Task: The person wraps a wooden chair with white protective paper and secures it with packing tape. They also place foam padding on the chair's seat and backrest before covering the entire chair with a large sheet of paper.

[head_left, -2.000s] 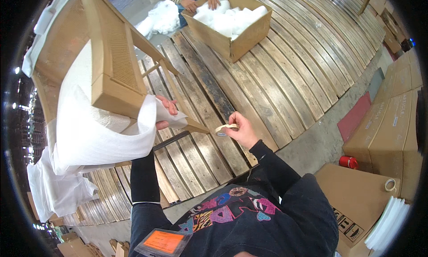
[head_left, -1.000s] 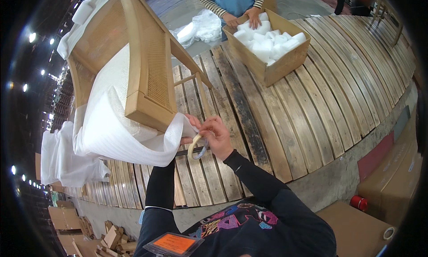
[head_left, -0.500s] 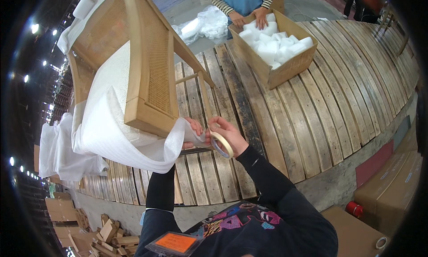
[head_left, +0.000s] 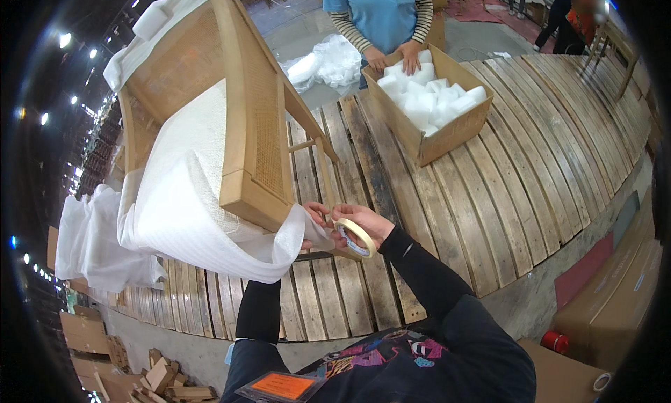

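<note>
A wooden chair with cane panels (head_left: 241,116) lies tipped on the slatted wooden table (head_left: 503,186), partly wrapped in white foam sheet (head_left: 189,214). My right hand (head_left: 360,225) holds a roll of pale tape (head_left: 355,238) just in front of the chair's lower corner. My left hand (head_left: 318,230) pinches the foam sheet's edge beside the roll, its fingers partly hidden behind the sheet. Both hands almost touch each other.
Another person in a blue top (head_left: 381,15) stands at the far side, hands on an open cardboard box (head_left: 447,134) filled with white foam pieces. More foam wrap (head_left: 325,61) lies behind. Cardboard boxes (head_left: 615,312) and a red can (head_left: 556,341) sit at lower right.
My right hand has brought the tape roll up from low on the table to the foam edge by my left hand. The view has also shifted, showing the other person more fully.
</note>
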The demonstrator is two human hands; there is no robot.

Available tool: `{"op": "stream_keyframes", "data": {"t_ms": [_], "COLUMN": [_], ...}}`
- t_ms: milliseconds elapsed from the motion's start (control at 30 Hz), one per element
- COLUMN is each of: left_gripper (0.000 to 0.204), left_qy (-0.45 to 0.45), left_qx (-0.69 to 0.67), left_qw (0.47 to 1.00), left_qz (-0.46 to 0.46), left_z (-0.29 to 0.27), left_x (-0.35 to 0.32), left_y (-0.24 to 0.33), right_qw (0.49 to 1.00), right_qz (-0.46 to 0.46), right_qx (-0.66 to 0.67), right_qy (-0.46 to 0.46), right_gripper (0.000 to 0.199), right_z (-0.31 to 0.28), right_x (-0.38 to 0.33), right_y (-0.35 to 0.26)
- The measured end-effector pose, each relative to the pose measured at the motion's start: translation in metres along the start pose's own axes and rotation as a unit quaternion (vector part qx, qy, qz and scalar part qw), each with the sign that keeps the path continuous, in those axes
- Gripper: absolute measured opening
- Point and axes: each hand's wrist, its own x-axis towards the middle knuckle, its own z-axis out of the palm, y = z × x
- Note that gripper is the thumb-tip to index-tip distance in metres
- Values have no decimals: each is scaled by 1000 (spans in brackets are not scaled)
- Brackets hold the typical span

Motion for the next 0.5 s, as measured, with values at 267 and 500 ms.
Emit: {"op": "stream_keyframes", "data": {"t_ms": [267, 500], "left_gripper": [60, 63], "left_qy": [26, 41], "left_qx": [50, 74], "left_qw": [998, 996], "left_qz": [26, 42], "left_z": [6, 5], "left_x": [-12, -16], "left_y": [6, 4], "right_qw": [977, 938], "right_qz": [-89, -136], "right_qx": [-192, -317], "right_qy": [-1, 38], "right_gripper": [22, 27], "right_z": [13, 20], "right_x": [13, 12], "right_y": [-11, -23]}}
